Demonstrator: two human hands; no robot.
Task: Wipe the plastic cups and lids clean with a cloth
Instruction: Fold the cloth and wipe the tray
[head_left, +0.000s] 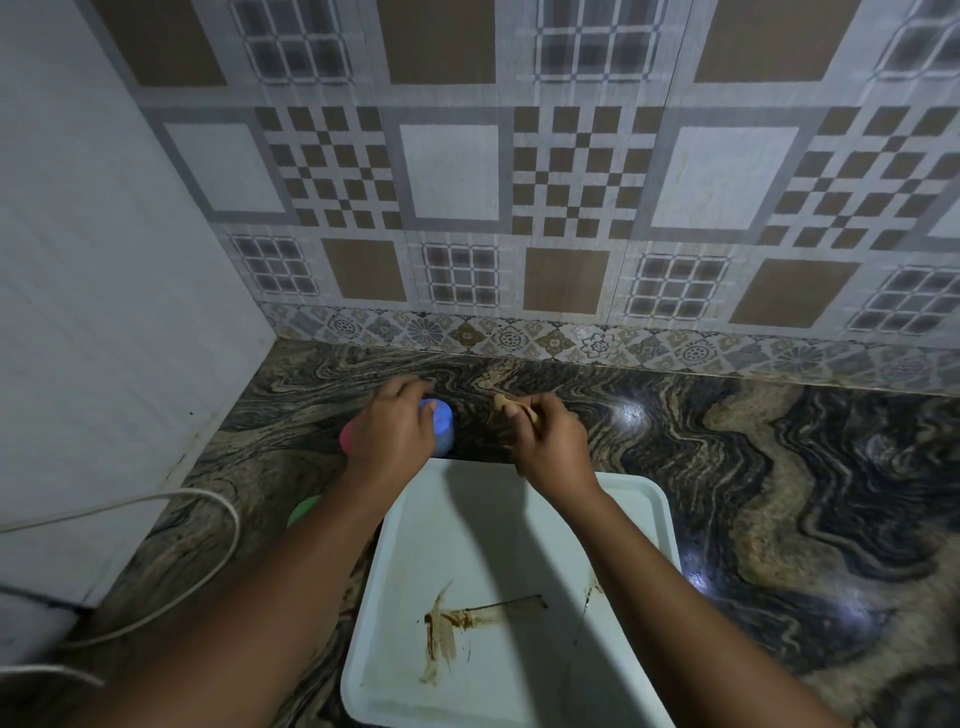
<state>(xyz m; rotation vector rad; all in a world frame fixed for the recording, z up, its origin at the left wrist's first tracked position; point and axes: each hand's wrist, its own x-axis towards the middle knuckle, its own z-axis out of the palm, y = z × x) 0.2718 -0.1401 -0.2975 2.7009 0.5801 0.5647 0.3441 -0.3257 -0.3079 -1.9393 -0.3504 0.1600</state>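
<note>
Left hand (392, 431) is wrapped over the blue cup (441, 423) on the counter (779, 467), just past the far edge of the white tray (519, 519). Thumb is on the cup's flat top, fingers curl down the far side, and most of the cup wall is hidden by the hand. Can't tell which way up the cup stands, or whether it carries a lid. Right hand (548, 441) pinches a small tan cloth (514, 406) between thumb and curled fingers. Only a bunched end pokes out toward the cup, the rest is buried in the fist, and the cloth is near the cup but not touching it. A pink piece (346, 434) peeks out at the left hand's outer edge, and a green piece (305, 510) shows beside the left forearm. Both are mostly covered, so cup or lid is not readable. The tray has brown smears (447, 623) on its floor. Its near edge runs out of frame and both forearms cross it. A white cable (218, 525) loops at the left and is cut off at the frame edge. Lighting is dim and fine detail is soft.
</note>
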